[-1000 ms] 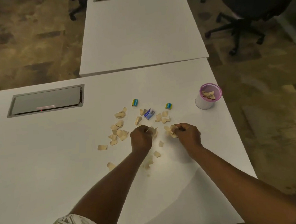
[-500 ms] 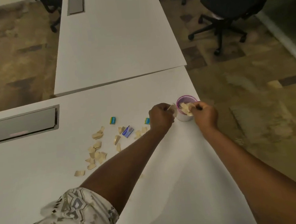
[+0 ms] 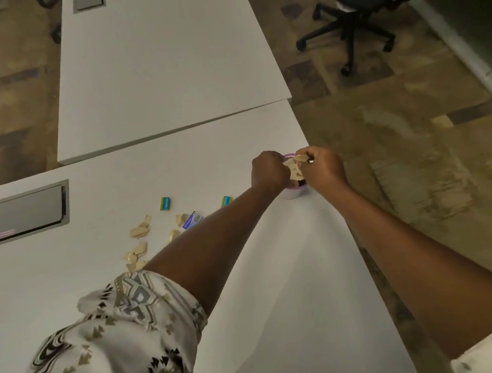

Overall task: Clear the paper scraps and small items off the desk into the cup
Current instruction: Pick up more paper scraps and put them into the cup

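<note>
We have both hands over the cup (image 3: 292,193) at the desk's (image 3: 249,291) right edge, our left hand (image 3: 269,172) closed in a fist whose contents we cannot see and our right hand (image 3: 322,168) pinching a bunch of paper scraps (image 3: 294,168) above the rim. We judge the job partly done: about ten scraps (image 3: 139,230) are left near the left forearm, plus two small green-and-blue blocks (image 3: 165,203) and one blue-and-white packet (image 3: 190,220)
</note>
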Demonstrator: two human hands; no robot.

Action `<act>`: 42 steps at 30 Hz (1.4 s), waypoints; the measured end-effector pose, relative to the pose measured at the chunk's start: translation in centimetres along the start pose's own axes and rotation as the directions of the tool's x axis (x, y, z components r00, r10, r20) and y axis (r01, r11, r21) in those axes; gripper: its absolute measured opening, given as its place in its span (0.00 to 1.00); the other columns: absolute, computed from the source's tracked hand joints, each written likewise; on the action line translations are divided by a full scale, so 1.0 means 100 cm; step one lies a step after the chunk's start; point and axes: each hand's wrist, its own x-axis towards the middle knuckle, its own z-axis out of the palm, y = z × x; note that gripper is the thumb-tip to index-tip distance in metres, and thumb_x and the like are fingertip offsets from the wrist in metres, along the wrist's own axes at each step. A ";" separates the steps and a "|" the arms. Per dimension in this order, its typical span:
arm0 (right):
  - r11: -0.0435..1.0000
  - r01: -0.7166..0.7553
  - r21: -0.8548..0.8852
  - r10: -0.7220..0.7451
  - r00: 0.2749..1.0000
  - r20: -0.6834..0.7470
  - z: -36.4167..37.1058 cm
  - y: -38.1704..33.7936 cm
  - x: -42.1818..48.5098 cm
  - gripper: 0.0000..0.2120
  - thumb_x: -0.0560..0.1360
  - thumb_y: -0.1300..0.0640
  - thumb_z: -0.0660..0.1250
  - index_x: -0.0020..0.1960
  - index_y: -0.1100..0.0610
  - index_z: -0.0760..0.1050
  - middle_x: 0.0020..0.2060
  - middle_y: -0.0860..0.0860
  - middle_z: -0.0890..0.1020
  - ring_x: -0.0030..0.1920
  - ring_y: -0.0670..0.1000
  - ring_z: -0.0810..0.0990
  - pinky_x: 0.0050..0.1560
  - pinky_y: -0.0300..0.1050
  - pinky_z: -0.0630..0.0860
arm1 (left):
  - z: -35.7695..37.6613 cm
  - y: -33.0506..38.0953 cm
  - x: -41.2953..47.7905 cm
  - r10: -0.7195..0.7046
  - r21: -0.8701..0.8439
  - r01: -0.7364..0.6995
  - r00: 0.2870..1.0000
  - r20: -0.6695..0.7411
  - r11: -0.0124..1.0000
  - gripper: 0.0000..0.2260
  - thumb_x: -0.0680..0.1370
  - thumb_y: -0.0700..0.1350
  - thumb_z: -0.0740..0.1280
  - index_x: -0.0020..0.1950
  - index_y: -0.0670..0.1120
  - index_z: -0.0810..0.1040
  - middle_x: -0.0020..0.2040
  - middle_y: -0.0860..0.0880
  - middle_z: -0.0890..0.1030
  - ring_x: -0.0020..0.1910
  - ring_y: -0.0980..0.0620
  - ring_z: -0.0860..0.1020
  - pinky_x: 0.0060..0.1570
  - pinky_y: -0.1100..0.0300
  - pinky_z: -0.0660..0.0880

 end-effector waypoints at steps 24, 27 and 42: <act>0.993 0.119 0.012 -0.120 0.993 0.016 0.028 0.001 -0.087 0.10 0.78 0.51 0.66 0.54 0.54 0.82 0.44 0.48 0.82 0.44 0.47 0.78 0.40 0.30 0.68 | -0.040 -0.069 -0.081 0.019 -0.143 -0.028 0.997 -0.068 0.989 0.08 0.78 0.42 0.67 0.52 0.40 0.84 0.52 0.43 0.85 0.52 0.41 0.83 0.57 0.49 0.79; 0.992 0.121 0.030 -0.123 0.988 0.090 0.048 0.003 -0.119 0.09 0.78 0.54 0.66 0.55 0.55 0.81 0.49 0.48 0.84 0.46 0.45 0.78 0.45 0.31 0.70 | -0.048 -0.100 -0.103 0.003 -0.107 -0.012 0.997 -0.081 0.994 0.08 0.79 0.44 0.67 0.52 0.42 0.84 0.51 0.45 0.85 0.51 0.44 0.83 0.56 0.53 0.78; 0.975 0.073 -0.209 0.017 0.917 0.399 0.152 0.033 -0.243 0.18 0.76 0.55 0.68 0.65 0.57 0.75 0.58 0.57 0.78 0.57 0.54 0.79 0.56 0.40 0.72 | -0.093 -0.326 -0.248 0.005 0.252 0.073 0.955 -0.297 0.965 0.26 0.77 0.51 0.70 0.72 0.42 0.71 0.69 0.41 0.73 0.68 0.41 0.72 0.66 0.50 0.70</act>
